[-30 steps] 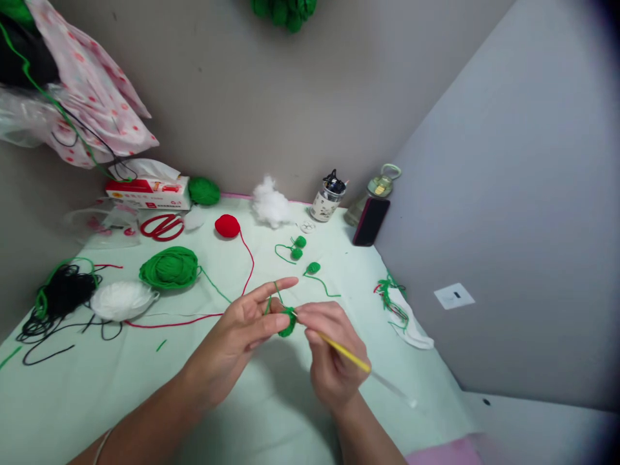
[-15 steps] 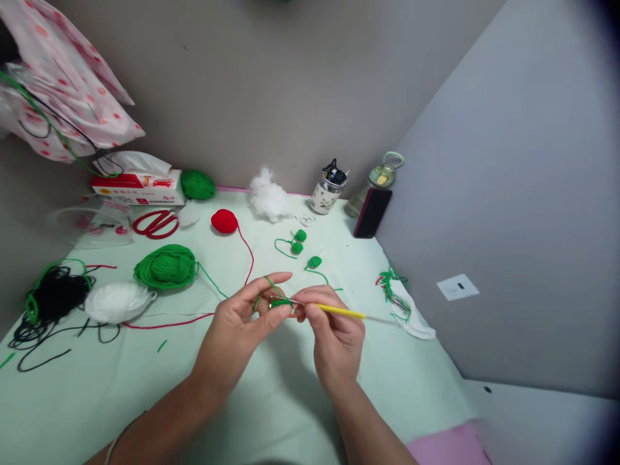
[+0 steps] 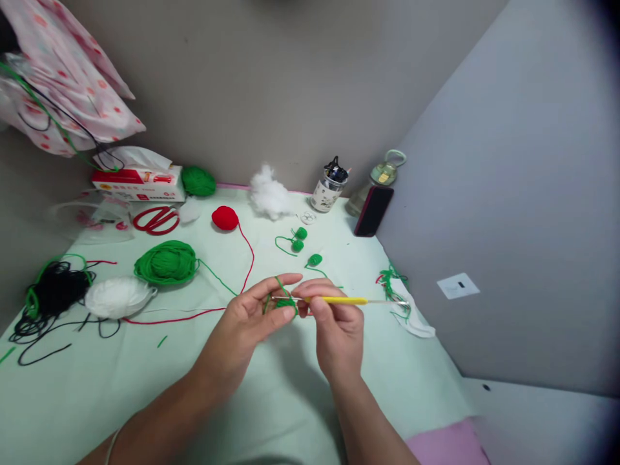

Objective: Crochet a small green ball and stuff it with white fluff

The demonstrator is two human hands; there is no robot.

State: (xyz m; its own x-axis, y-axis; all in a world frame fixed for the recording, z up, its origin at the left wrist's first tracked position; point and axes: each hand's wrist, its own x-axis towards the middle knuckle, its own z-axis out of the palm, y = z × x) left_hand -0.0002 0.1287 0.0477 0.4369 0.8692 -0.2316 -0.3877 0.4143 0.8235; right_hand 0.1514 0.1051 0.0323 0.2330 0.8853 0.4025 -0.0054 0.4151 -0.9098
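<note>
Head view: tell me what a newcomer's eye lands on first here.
At centre, the left hand pinches a small green crochet piece, and the right hand holds a yellow crochet hook level with its tip at the piece. To the left on the pale green table lies a big green yarn ball, with a red yarn ball beyond it toward the wall.

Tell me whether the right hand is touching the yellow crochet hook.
Touching. The head view shows the right hand pinching the yellow crochet hook by its handle between thumb and fingers; the left hand holds the green crochet piece at its tip.
</note>
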